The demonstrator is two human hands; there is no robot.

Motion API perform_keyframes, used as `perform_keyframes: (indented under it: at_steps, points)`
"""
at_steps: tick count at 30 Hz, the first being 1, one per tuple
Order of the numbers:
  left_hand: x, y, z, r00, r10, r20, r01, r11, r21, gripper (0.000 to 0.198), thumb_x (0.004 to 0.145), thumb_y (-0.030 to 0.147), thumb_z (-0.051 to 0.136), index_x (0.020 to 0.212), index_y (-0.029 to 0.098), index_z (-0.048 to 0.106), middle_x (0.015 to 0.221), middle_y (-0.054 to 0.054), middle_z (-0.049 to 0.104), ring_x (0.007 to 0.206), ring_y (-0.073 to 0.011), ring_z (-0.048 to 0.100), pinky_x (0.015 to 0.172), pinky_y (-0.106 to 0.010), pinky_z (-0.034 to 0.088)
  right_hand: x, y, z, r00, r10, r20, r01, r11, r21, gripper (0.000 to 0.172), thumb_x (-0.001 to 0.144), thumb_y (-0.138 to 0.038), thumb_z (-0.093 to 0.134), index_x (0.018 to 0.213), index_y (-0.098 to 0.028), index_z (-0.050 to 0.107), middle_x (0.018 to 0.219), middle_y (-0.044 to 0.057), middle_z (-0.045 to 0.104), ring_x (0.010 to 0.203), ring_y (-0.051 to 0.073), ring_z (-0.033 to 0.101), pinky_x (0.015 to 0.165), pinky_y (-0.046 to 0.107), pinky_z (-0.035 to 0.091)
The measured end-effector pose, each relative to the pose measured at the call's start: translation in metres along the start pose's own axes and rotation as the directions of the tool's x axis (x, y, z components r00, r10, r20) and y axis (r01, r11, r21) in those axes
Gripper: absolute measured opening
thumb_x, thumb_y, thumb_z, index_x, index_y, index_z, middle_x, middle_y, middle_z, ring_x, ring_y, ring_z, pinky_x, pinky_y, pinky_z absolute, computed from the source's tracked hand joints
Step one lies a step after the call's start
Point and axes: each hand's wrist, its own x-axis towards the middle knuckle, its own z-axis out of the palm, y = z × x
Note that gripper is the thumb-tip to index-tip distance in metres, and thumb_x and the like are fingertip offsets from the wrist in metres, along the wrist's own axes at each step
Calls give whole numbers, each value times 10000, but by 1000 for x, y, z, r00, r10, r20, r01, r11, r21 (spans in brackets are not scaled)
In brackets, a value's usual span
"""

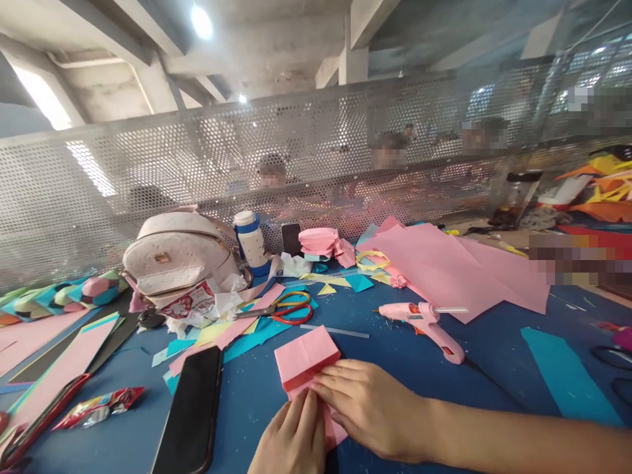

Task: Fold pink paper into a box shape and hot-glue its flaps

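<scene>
A folded sheet of pink paper [307, 352] lies on the blue table in front of me, its far part raised into a box-like flap. My left hand [292, 434] is closed on the near part of the paper, fingertips bunched at the fold. From the right, my right hand [372, 407] reaches over the same fold, its fingers together and pressing on the paper. The two hands meet at the fingertips and hide much of the near end. Right of them rests a pink glue gun [424, 321], and scissors [286, 308] with red and yellow handles lie beyond.
A black phone [190, 408] is left of my hands, near a candy wrapper [101, 405]. Behind stand a pale backpack [182, 247] and a white bottle [251, 240]. Large pink sheets [444, 260] and a blue strip [567, 372] lie rightward. A perforated metal screen [316, 151] closes the back.
</scene>
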Motion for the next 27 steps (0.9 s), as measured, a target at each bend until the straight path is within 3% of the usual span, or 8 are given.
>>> perform_keyframes:
  at_steps: [6,10,16,21,24,27]
  points:
    - [0,3,0,997,-55,-52,56,998,24,180,893,143,508,927,162,684,914,-94,732,842,-230,686,695,-311,519,1,1,-1,993,98,69,-101,994,37,464,962,-406,426,1337,-144,507,1317,117,576,1173,264,533,1007,431,428]
    - [-4,8,-3,996,-73,-53,77,994,75,191,918,189,498,897,158,686,863,-84,746,804,-217,691,704,-312,498,0,2,3,989,114,97,-118,992,40,511,935,-469,476,1335,-153,509,1330,123,563,1192,265,519,1042,437,397]
    - [-2,7,-10,989,-131,73,127,991,47,228,926,287,472,1020,174,645,1139,-127,699,1003,-262,668,703,-321,508,-4,-1,7,992,87,90,-88,996,4,544,954,-438,457,1373,-91,475,1381,151,523,1271,282,477,1069,428,395]
    - [-2,-1,-8,991,-77,105,79,997,-6,253,924,310,438,1036,174,619,1170,-131,686,1047,-253,651,738,-313,515,-8,-3,5,994,76,79,-76,997,-5,537,968,-436,431,1355,-69,488,1392,164,507,1292,274,465,1094,401,377]
    - [-2,-4,-4,994,-28,103,32,999,-35,241,907,323,458,1013,178,619,1198,-124,672,1027,-254,652,725,-312,513,-9,-5,3,989,136,51,-134,990,-33,514,962,-435,443,1354,-106,486,1435,165,453,1226,268,524,998,387,467]
    - [-1,-7,-2,994,-20,109,25,999,-38,255,907,343,453,1009,178,618,1192,-119,673,1009,-256,652,725,-311,515,-10,-6,6,987,162,1,-160,977,-140,474,946,-413,478,1303,-105,530,1301,169,571,1122,286,581,867,395,527]
